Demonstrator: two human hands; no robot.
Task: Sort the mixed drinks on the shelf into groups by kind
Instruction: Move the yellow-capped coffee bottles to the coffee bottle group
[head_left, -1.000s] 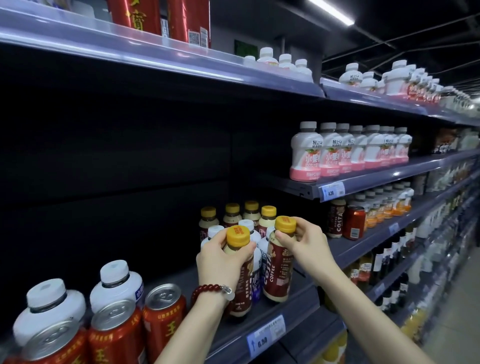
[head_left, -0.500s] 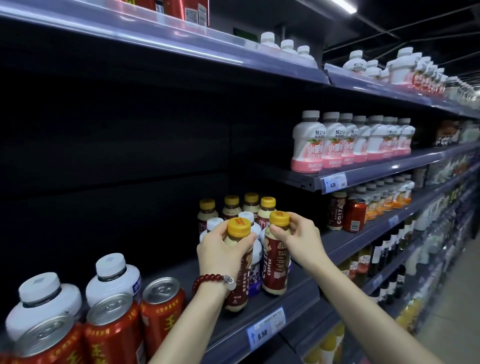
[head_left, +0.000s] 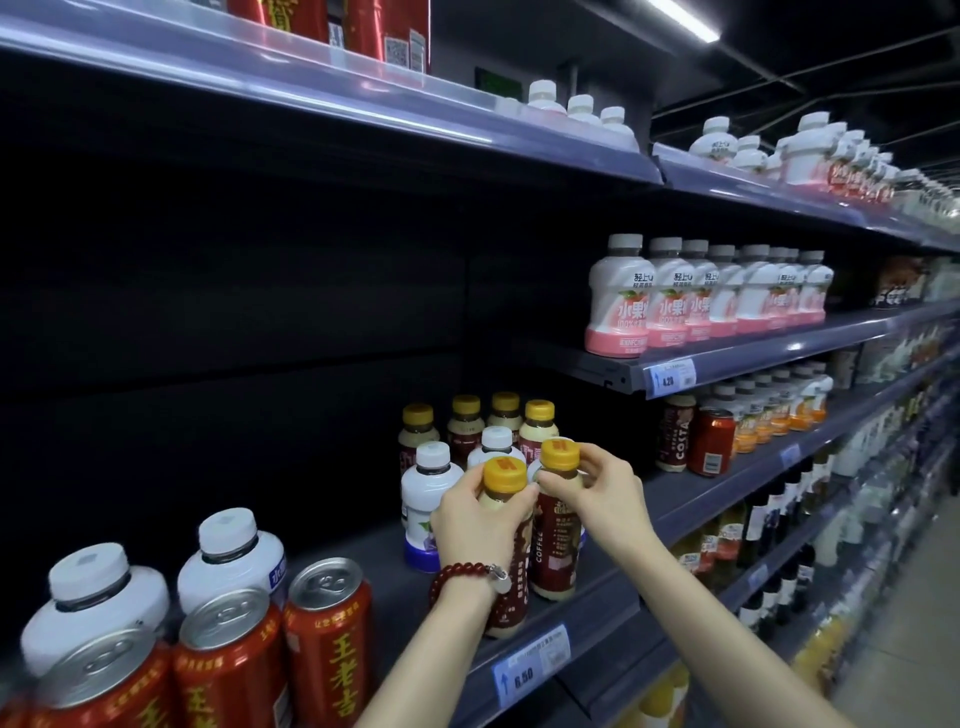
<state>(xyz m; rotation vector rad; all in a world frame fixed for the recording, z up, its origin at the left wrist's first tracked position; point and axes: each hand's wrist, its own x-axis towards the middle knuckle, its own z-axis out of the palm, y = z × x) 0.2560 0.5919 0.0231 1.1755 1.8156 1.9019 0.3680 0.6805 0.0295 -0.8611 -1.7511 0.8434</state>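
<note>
At the front edge of the dark shelf (head_left: 613, 597), just above the price tag (head_left: 530, 670), two yellow-capped coffee bottles stand upright and side by side, each with a hand on it. The left hand (head_left: 478, 519) is wrapped around the shoulder of the nearer coffee bottle (head_left: 506, 561), fingers curled close under its cap; the right hand (head_left: 597, 493) pinches the neck of the farther coffee bottle (head_left: 558, 540) just below its cap, thumb and fingertips closed on it. Both bottles keep their long axis vertical and seem to rest on the shelf (contact at the base is partly hidden by the wrist).

What matters for the coming move is direction: the matching yellow-capped bottles (head_left: 485, 421) stand behind and slightly left of the hands, toward the back wall, but white-capped bottles (head_left: 434, 499) sit between that row and the two held ones. The left hand is nearer those white bottles. A straight push backward would likely knock them, so the coffee pair probably needs lifting over or going around them.
</note>
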